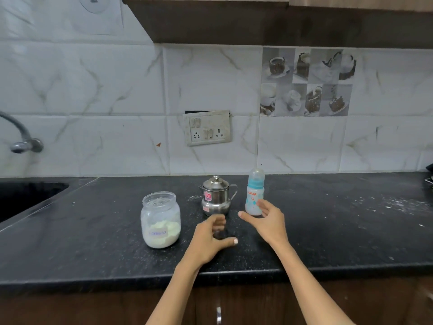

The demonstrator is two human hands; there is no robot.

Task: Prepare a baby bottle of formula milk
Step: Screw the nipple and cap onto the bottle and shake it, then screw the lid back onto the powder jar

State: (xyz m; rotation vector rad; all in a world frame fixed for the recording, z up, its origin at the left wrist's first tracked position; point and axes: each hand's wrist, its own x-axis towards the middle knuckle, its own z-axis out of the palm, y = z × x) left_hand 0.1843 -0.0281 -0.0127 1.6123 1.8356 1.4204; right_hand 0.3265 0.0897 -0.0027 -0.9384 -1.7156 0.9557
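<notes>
two bare hands reach over the black counter (pixel 328 219). the left hand (pixel 208 242) hovers with fingers loosely curled and blurred, holding nothing, just before the steel pot (pixel 216 195). the right hand (pixel 267 221) is spread open, fingertips at the base of the upright bottle (pixel 255 192). the jar (pixel 161 220) of powder stands left of the pot.
</notes>
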